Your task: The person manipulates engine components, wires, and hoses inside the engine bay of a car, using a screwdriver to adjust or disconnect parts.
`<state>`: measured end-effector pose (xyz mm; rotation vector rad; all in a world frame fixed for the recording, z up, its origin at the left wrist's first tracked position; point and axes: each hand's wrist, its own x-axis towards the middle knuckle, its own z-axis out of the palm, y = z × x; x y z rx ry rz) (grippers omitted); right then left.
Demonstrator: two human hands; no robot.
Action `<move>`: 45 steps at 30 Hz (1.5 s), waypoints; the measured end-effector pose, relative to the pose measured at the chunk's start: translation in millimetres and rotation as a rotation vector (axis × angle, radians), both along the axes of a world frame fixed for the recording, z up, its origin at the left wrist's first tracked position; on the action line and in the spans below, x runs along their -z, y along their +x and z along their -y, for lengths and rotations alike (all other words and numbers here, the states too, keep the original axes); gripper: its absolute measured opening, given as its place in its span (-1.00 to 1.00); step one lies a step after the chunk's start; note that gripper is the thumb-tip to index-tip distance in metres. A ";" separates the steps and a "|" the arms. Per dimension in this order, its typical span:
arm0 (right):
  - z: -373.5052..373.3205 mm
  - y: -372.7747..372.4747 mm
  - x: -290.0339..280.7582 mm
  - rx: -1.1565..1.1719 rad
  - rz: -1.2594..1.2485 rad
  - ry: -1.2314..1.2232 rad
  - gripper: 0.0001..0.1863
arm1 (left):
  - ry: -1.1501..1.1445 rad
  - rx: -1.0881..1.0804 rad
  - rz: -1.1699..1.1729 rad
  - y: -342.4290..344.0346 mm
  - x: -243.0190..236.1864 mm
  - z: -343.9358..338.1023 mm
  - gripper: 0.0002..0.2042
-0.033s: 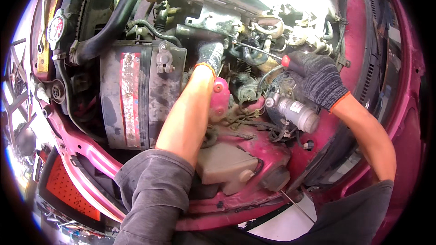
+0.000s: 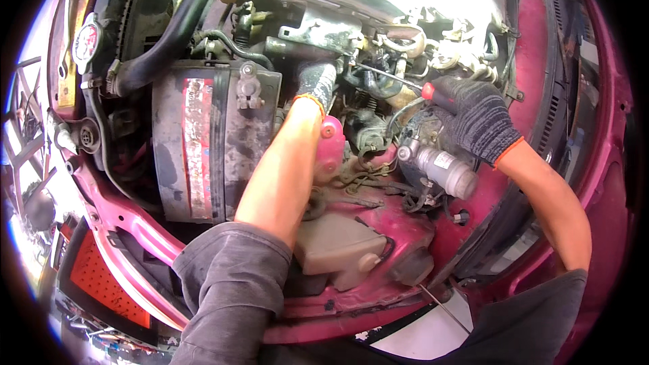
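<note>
My right hand point(image 2: 473, 111), in a dark knit glove with an orange cuff, is closed round the red handle of a screwdriver point(image 2: 389, 75). Its thin metal shaft runs left across the hoses, the tip close to the engine fittings beside my left hand. Gloved too, my left hand point(image 2: 316, 84) reaches down between the battery point(image 2: 233, 142) and the engine, below a metal bracket point(image 2: 321, 32). Its fingers are hidden under a dark pipe, so what they touch does not show. Curved dark hoses point(image 2: 378, 86) lie between the two hands.
A thick black radiator hose point(image 2: 176, 34) arches at the upper left, near the radiator cap point(image 2: 86, 44). Nearer me are a beige plastic reservoir point(image 2: 338, 247) and a cylindrical metal part point(image 2: 446, 172). The pink-red car body point(image 2: 493, 192) borders the bay. A perforated orange panel point(image 2: 111, 284) is at lower left.
The whole view has shifted very slightly. Both hands and the screwdriver keep their places against the engine.
</note>
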<state>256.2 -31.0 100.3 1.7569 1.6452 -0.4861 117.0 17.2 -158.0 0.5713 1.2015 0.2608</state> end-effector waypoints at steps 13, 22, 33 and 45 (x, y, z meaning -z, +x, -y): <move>63.9 -104.3 -123.5 0.893 -0.598 0.629 -0.66 | 0.688 -0.052 -0.388 -27.1 -19.5 55.2 -0.78; 53.3 -250.1 -38.7 0.766 -0.798 0.635 -0.75 | 1.102 -0.034 0.270 -255.9 -263.3 -66.9 -0.79; 2.1 -325.0 74.4 0.423 -0.420 0.619 -0.11 | 0.802 -0.490 0.036 -431.6 -280.0 -7.2 -0.70; 18.2 -235.9 25.7 0.609 -0.850 0.518 -0.43 | 0.888 -0.249 0.009 -374.3 -304.5 10.0 -0.69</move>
